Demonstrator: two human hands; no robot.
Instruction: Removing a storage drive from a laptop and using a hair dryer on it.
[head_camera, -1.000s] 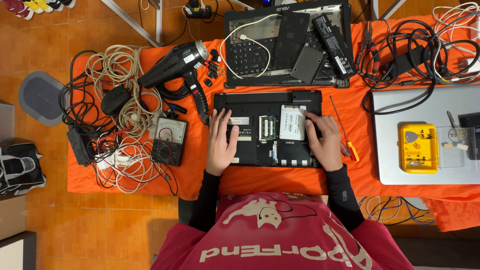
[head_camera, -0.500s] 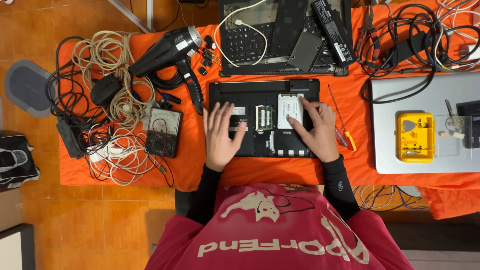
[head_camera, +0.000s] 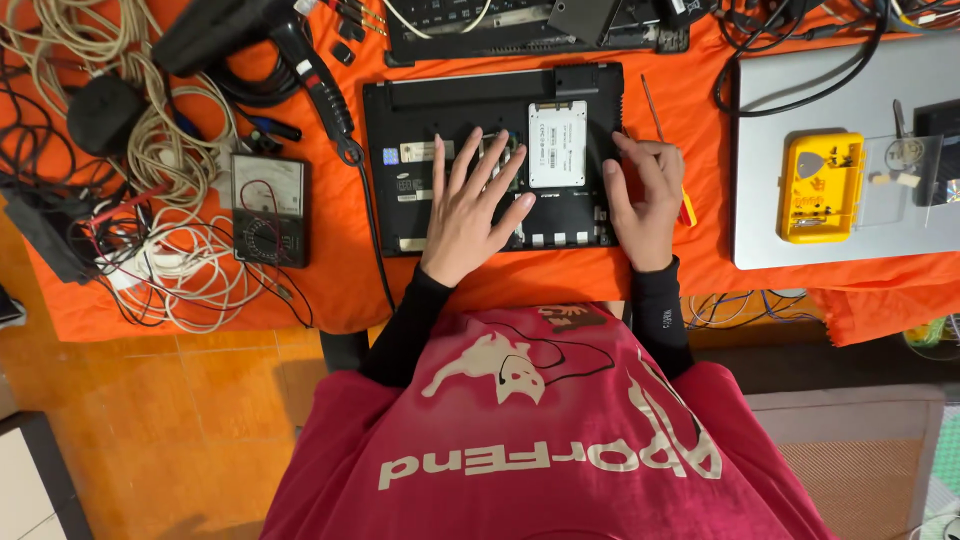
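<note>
- Many cables (head_camera: 150, 160) lie in loose loops at the left end of the orange cloth (head_camera: 330, 270), beige, white and black, tangled together.
- Beside them lies a flat multimeter (head_camera: 267, 208) with a pale dial face and a dark lower half, thin red and black leads across it.
- Above it a black heat gun (head_camera: 255, 40) lies on its side, and its thick cord runs down along the left edge of the laptop.
- At the centre of the cloth is the black laptop base (head_camera: 400, 110), bottom side up, cover off; the plastic is matt, with small labels and open bays.
- Its grey rectangular drive (head_camera: 557, 143) sits in the upper right bay, smooth and metallic.
- The left hand (head_camera: 470, 205) rests flat on the middle of the base, fingers spread and open, gripping nothing, and it hides the memory bay.
- The right hand (head_camera: 643, 195) lies on the right edge of the base, fingers curled loosely; I cannot tell if it pinches something.
- Just right of that hand a thin screwdriver (head_camera: 662, 135) with a yellow handle lies on the cloth.
- Further right a closed silver laptop (head_camera: 770, 100) carries a yellow tool box (head_camera: 820, 187) with a clear lid.
</note>
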